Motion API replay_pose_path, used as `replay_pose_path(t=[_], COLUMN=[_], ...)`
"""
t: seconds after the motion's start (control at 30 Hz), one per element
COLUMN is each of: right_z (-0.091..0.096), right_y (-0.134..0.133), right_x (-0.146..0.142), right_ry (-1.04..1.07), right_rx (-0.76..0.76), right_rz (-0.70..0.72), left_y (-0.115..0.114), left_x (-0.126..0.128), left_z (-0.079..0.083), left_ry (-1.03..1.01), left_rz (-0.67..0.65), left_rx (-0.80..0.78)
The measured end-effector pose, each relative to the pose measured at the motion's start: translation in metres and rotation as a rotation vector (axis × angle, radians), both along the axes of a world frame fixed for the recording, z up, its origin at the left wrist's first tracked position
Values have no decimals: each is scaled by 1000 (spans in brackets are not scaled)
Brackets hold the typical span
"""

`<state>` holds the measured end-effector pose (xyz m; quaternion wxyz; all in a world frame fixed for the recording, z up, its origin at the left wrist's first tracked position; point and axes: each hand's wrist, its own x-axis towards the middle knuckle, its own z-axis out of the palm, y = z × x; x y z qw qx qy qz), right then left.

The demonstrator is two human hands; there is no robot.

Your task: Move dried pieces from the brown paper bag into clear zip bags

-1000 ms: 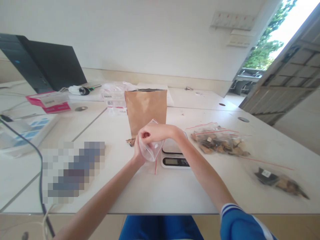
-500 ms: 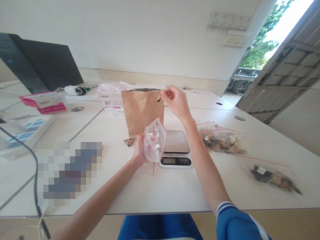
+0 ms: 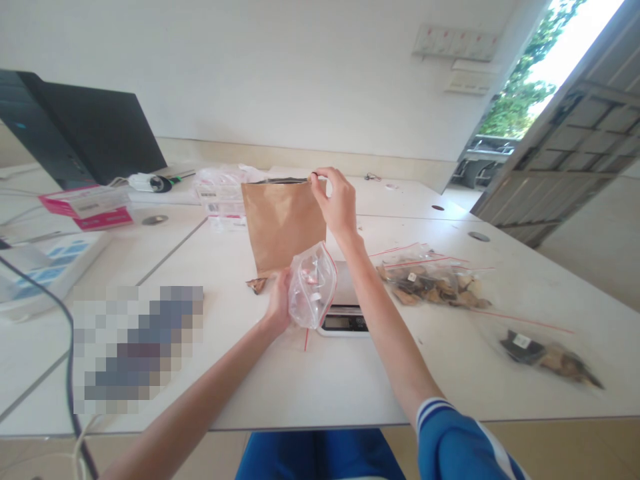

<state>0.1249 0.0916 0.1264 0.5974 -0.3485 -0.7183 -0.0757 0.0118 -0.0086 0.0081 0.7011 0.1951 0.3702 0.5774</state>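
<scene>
My left hand (image 3: 280, 300) is closed on a small clear zip bag (image 3: 311, 285) with a red seal strip, held open just above the table in front of a small digital scale (image 3: 345, 319). My right hand (image 3: 336, 200) reaches over the scale and pinches the top right edge of a standing brown paper pouch (image 3: 283, 223), fingers closed on its rim. A brown scrap (image 3: 257, 285) lies at the pouch's foot, left of my left hand.
Two filled zip bags of brown pieces (image 3: 435, 283) (image 3: 547, 357) lie right of the scale. A black monitor (image 3: 75, 133), a pink box (image 3: 90, 207), a white-blue box (image 3: 47, 263) and a cable (image 3: 65, 333) sit left. Clear packets (image 3: 220, 187) are behind the pouch. The table's front edge (image 3: 310, 423) is near.
My right hand left the clear bag, rose to the brown pouch's top and now grips its right edge. The left hand keeps the clear bag, now held open.
</scene>
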Motion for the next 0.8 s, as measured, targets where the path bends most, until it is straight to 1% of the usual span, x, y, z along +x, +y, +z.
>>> replay_pose_path(t=[0.13, 0.27, 0.4, 0.53, 0.6, 0.67, 0.8], right_z=[-3, -3, 2, 11, 14, 15, 9], right_y=[2, 3, 5, 14, 19, 22, 21], right_x=[0, 0, -2, -10, -16, -20, -27], right_ry=[-72, -46, 6, 32, -5, -58, -140], right_rx=[-30, -17, 7, 41, 18, -38, -129], right_rz=[27, 53, 61, 66, 67, 56, 17], left_y=[0, -1, -3, -3, -3, -3, -2], left_x=[0, 0, 1, 2, 2, 3, 3], left_z=[-2, 1, 5, 7, 7, 6, 4], left_ry=[40, 66, 88, 102, 99, 90, 73], left_rz=[6, 15, 36, 47, 54, 59, 50], left_rx=[-5, -5, -3, -6, -4, 2, 7])
